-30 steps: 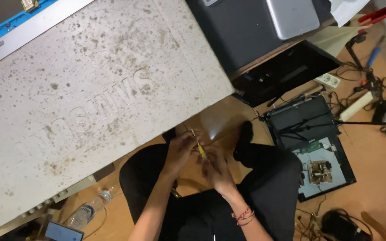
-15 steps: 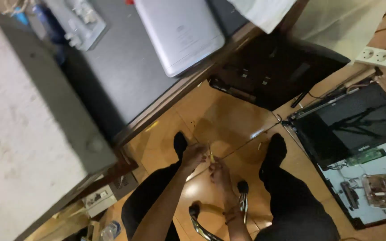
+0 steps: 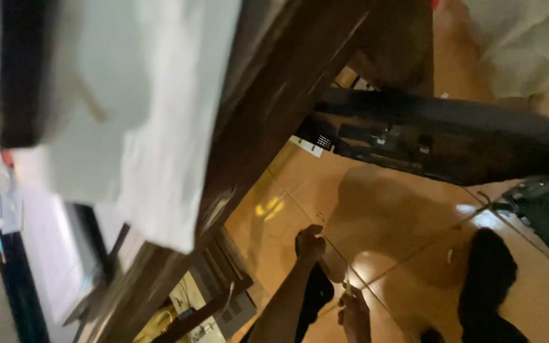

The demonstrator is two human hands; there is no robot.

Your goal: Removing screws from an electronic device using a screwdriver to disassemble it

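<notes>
The left hand (image 3: 310,242) is closed in a fist around the upper end of a thin pale wire (image 3: 336,254), held over the tiled floor (image 3: 389,209). The wire runs down to the right hand (image 3: 353,310), which seems to pinch its lower end with a small yellowish tool (image 3: 349,289), though blur makes that grip hard to judge. Both hands sit between the person's dark-socked feet (image 3: 487,267). A dark wooden surface (image 3: 268,127) looms at left under a pale slab (image 3: 160,114). No container shows clearly enough to tell its contents.
</notes>
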